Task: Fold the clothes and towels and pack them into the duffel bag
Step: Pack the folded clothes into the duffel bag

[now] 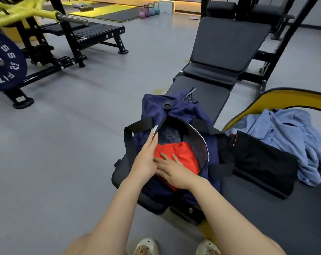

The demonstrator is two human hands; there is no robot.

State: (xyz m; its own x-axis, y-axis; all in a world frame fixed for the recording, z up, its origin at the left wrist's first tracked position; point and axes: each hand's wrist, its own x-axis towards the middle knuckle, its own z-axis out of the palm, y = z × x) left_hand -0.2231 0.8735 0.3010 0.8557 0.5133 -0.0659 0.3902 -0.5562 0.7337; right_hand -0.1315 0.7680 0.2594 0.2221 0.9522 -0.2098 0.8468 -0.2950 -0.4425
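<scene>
A navy duffel bag (pixel 156 107) with black straps lies unzipped on the black gym bench (pixel 207 92). Inside it sits a folded red garment (pixel 183 153). My right hand (pixel 174 172) rests flat on the red garment, fingers spread, pressing it down. At the bag's left rim my left hand (pixel 146 157) lies along the opening with fingers straight and touching the edge. To the right of the bag lies a folded black garment (pixel 262 162) with orange marks. Behind it a light blue garment or towel (pixel 288 129) is heaped unfolded.
The bench's raised backrest (pixel 227 43) stands beyond the bag. A yellow-edged frame (pixel 284 96) curves behind the blue heap. A barbell rack with a dark weight plate (pixel 3 61) stands at the left, kettlebells (pixel 148 10) far back. Grey floor lies left of the bench.
</scene>
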